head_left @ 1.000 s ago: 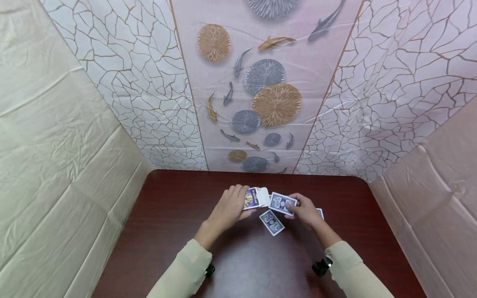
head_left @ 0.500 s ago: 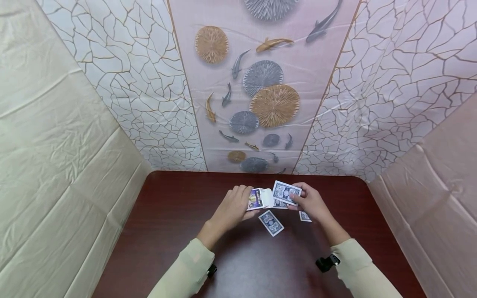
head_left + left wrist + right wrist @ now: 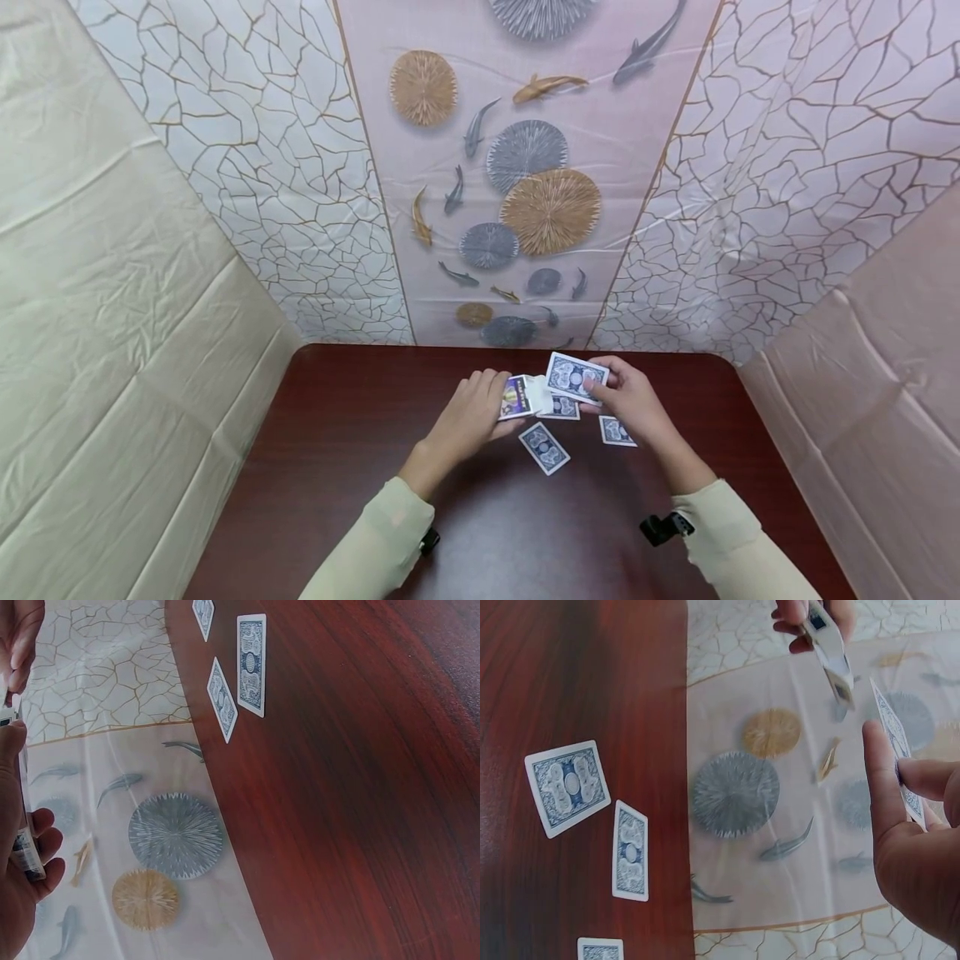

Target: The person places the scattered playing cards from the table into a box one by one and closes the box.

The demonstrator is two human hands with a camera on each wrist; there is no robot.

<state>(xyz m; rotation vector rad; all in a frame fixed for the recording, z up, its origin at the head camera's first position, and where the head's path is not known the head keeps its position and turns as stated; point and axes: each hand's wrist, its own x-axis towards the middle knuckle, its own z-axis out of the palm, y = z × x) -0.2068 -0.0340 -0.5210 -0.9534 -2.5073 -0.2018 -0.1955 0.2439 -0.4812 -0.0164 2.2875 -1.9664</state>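
My left hand (image 3: pixel 463 421) grips a playing card box (image 3: pixel 514 398) with a purple and yellow picture on its face. The box's white open end (image 3: pixel 538 395) points right. My right hand (image 3: pixel 632 402) pinches a blue-backed playing card (image 3: pixel 567 372) between thumb and fingers, just right of the box's open end. In the right wrist view this card (image 3: pixel 895 742) is tilted nearly edge-on, apart from the box (image 3: pixel 829 645). Three blue-backed cards lie face down below the hands: a near card (image 3: pixel 543 447), a partly covered card (image 3: pixel 562 407) and a right-hand card (image 3: pixel 617 431).
The dark red-brown table (image 3: pixel 337 517) ends at a back edge just beyond the hands. A patterned cloth (image 3: pixel 495 167) with fish and round leaf shapes hangs behind it. Pale cloth walls (image 3: pixel 150 375) stand at both sides.
My right hand has drawn the card up and to the right, away from the box's mouth. The left hand has shifted slightly right with the box, and more of the table cards shows.
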